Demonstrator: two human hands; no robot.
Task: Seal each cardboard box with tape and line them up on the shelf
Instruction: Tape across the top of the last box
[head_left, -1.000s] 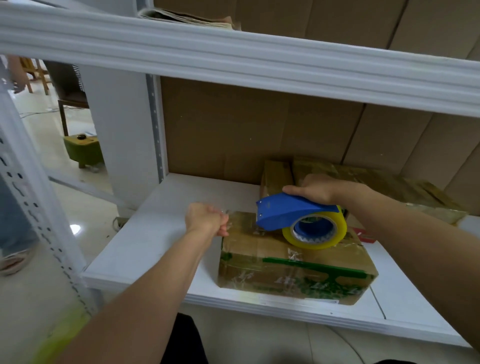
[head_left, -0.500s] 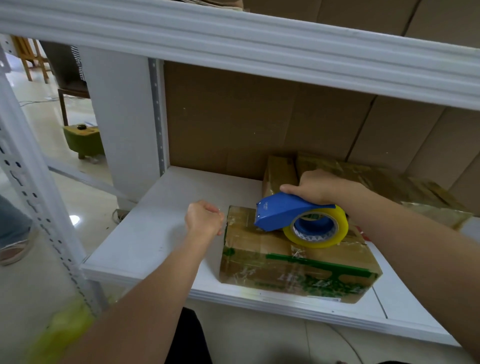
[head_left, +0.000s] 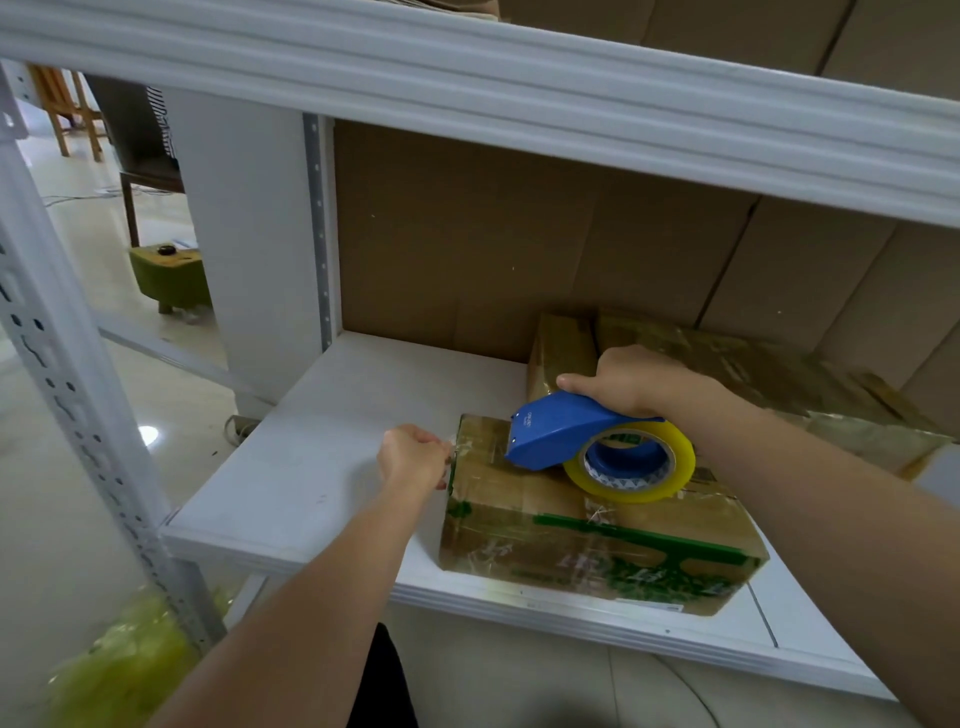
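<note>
At the left, the left hand (head_left: 413, 457) is curled at the left top edge of the cardboard box (head_left: 587, 530), apparently pinching the free end of the tape against that edge; the tape itself is too clear to make out there. The box sits at the front of the white shelf (head_left: 322, 467), its long axis running left to right along the shelf's front edge, its printed green face towards the person. On its top, right of centre, rests the blue tape dispenser (head_left: 561, 431), nose pointing left towards the left hand, with the yellowish tape roll (head_left: 631, 462) at its right end. The right hand (head_left: 631, 382) grips the dispenser from above. So the strip would lie along the box's long axis, and the right hand seems set to draw the dispenser rightwards. Behind, further right, other taped boxes (head_left: 727, 364) lie against the shelf's cardboard backing.
</note>
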